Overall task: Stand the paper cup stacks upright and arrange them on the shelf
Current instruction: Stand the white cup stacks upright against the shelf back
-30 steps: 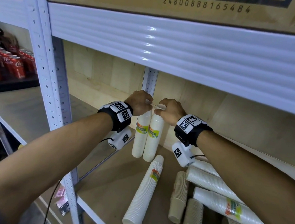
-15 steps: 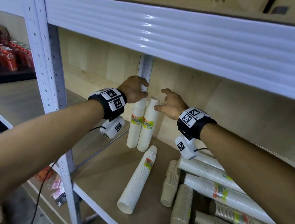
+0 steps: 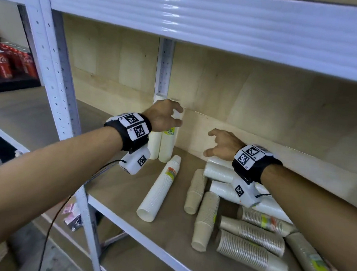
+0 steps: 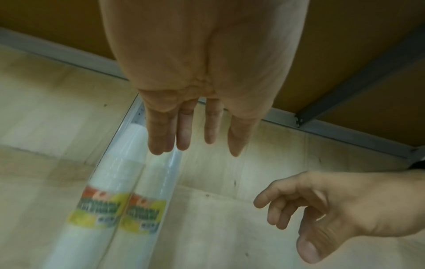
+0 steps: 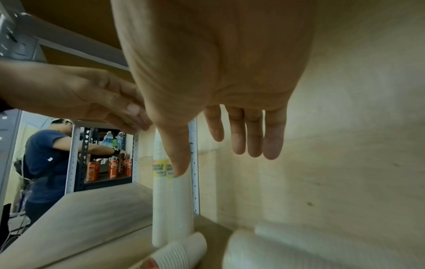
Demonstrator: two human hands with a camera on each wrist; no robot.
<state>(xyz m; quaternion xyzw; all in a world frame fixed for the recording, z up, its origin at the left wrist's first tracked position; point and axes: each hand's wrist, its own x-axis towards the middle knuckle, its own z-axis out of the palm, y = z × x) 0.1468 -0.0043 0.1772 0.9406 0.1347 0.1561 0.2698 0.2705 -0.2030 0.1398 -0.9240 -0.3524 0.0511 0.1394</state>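
Two white cup stacks (image 3: 162, 142) stand upright, touching, against the shelf's rear post (image 3: 164, 68). The left hand (image 3: 164, 117) rests its nearly straight fingers (image 4: 182, 134) at their tops. The right hand (image 3: 224, 144), fingers relaxed and empty, hovers over the fallen stacks (image 3: 249, 233) right of the post.

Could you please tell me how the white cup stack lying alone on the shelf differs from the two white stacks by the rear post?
The lone white stack lies on its side in mid-shelf, untouched; the two white stacks stand upright, side by side, against the back panel. The left hand is at their tops, while the right hand hovers open, off to their right. All share white cups and a similar colourful label.
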